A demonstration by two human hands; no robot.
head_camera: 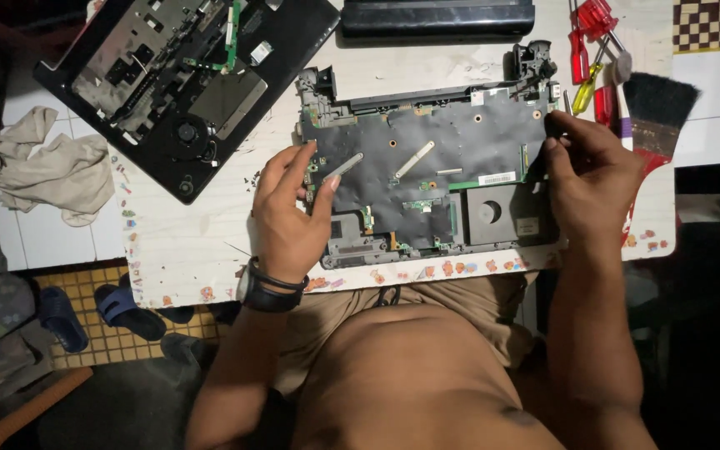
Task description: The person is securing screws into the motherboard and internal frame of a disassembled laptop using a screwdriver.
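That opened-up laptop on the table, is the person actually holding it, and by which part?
Yes. Both hands grip the opened laptop base by its short sides: the left hand at its left edge, the right hand at its right edge. It lies flat on the table.

- Left hand (289,212) covers the left edge of the open laptop base (431,167); what its fingers touch there can't be made out.
- Right hand (589,179) hides the base's right edge; fingertips sit at the edge, grip unclear.
- Second laptop chassis (185,83) is cut off by the top edge.
- Black bar-shaped part (437,17) is clipped at the top.
- Red-handled screwdrivers (591,42) run out of the top edge; tips hidden behind the brush (656,108).
- Board components are too small to identify.
- Right of the surface (185,258) is deep shadow, nothing readable.
- Sandals (97,312) on the floor are partly under the surface.
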